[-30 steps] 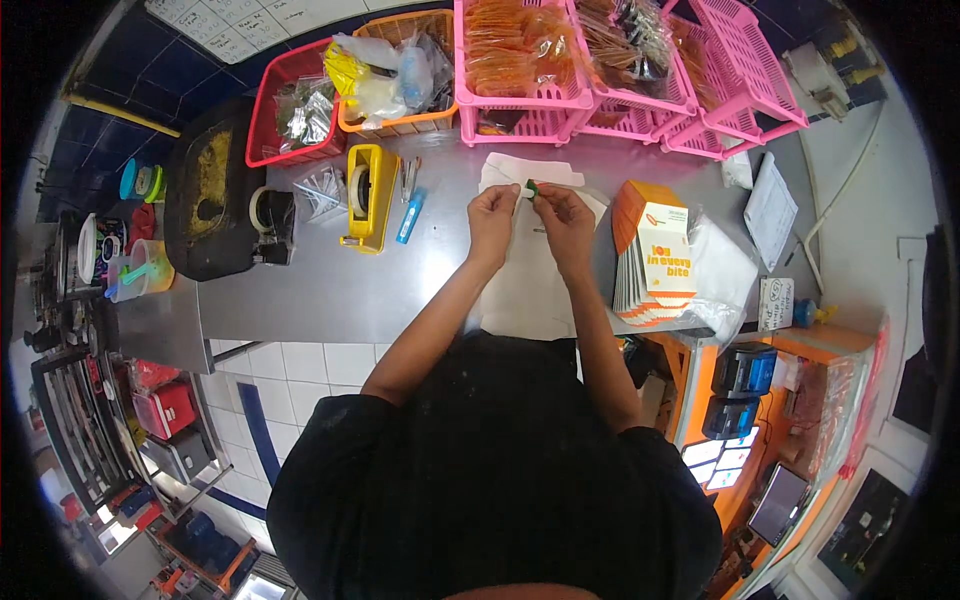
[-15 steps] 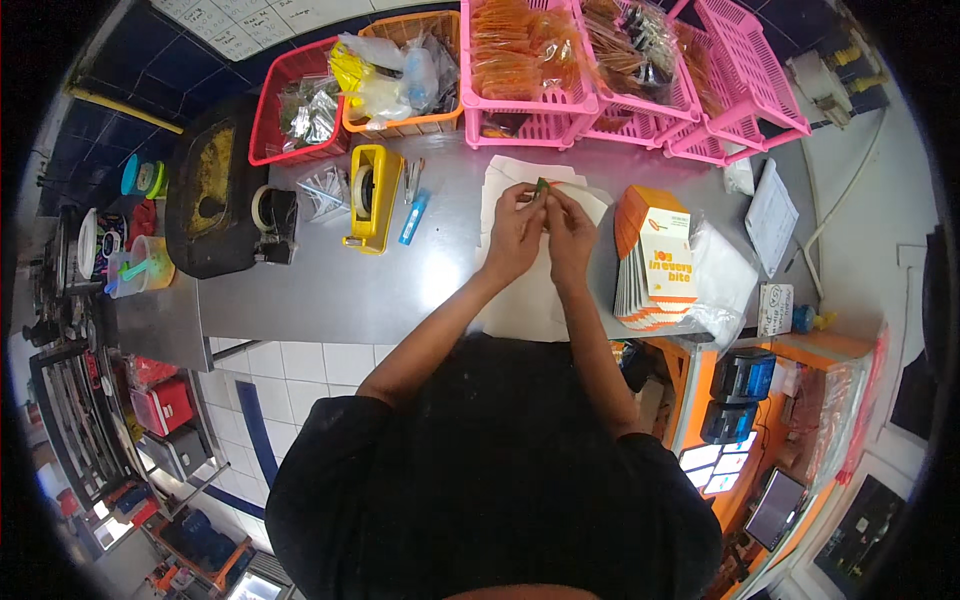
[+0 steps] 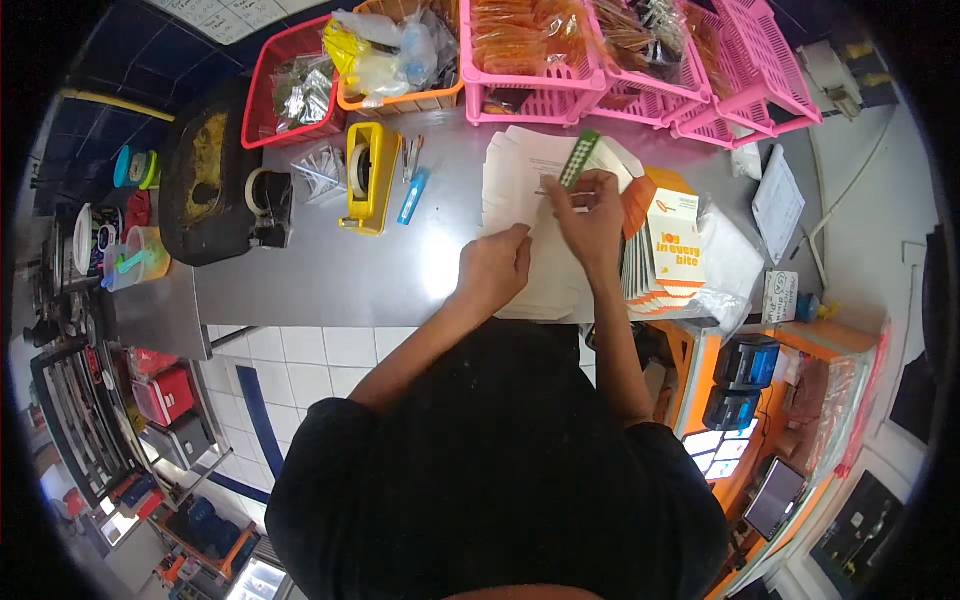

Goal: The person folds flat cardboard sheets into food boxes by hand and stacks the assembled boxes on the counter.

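Observation:
My right hand (image 3: pixel 588 215) pinches a green strip with rows of pale dots (image 3: pixel 580 158), raised at a slant over a pile of flat white card blanks (image 3: pixel 515 172). My left hand (image 3: pixel 495 268) is closed, lower down by the left side of the pile. Its thumb and forefinger press together at the tip; whatever lies between them is too small to make out. To the right of my right hand stands a stack of folded orange and white cartons (image 3: pixel 678 250).
Pink stacking baskets (image 3: pixel 540 95) of packets line the back, beside an orange basket (image 3: pixel 400 98) and a red basket (image 3: pixel 262 128). On the left stand a yellow tape dispenser (image 3: pixel 372 190), a black tape dispenser (image 3: pixel 272 235) and a blue cutter (image 3: pixel 413 196). A clear plastic bag (image 3: pixel 728 265) lies at right.
My hands were together over the card blanks at the green strip. They have parted: the right has moved right with the strip, now more visible, and the left has drawn down and left.

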Demonstrator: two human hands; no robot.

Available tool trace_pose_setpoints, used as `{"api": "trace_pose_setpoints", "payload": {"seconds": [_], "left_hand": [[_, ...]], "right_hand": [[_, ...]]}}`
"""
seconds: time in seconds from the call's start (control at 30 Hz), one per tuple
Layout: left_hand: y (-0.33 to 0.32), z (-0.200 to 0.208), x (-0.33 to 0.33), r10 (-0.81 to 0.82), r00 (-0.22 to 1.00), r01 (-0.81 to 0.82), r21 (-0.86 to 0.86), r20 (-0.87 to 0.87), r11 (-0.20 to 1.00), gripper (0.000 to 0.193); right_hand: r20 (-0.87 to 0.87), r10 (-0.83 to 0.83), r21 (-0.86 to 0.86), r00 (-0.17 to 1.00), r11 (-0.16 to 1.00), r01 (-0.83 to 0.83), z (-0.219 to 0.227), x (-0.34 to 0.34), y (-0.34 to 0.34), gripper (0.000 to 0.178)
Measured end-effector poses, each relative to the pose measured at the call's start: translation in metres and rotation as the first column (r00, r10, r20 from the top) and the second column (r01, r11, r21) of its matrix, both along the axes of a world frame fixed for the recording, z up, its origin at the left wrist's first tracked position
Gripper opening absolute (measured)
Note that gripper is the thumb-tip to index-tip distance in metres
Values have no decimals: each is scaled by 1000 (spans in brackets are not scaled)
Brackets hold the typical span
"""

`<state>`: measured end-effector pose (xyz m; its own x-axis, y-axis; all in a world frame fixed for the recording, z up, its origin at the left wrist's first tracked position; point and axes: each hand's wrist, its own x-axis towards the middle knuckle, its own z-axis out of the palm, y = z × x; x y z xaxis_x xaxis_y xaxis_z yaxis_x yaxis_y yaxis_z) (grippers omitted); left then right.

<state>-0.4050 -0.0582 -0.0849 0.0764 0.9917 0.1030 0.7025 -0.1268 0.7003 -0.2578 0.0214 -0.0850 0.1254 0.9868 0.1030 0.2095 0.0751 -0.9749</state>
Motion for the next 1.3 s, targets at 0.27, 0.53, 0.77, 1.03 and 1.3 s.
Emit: {"api": "trace_pose_setpoints", "payload": {"seconds": [0.27,0.53,0.77,1.03,1.3], "left_hand": [[5,-6,-2,3,999,-15,248,50,969,13],[15,0,-3,184,770,-221,-15,611,975,8],[18,14,7,149,686,-226,14,712,974,7],[20,22,11,44,738,-213,170,673,962,4],[15,30,19,-31,976,-79,483,216,872,21]], "right_hand": [[-133,153,-117,979,979,-169,-1,20,-14,22],[-489,28,-197,872,970,-141,1,24,-47,17],[-569,-23,-220,822,967,-125,15,10,-60,31],[-459,18,-196,888,973,-121,39,3,-62,37],[-199,33,-132,979,989,-60,-12,18,-75,40]]}}
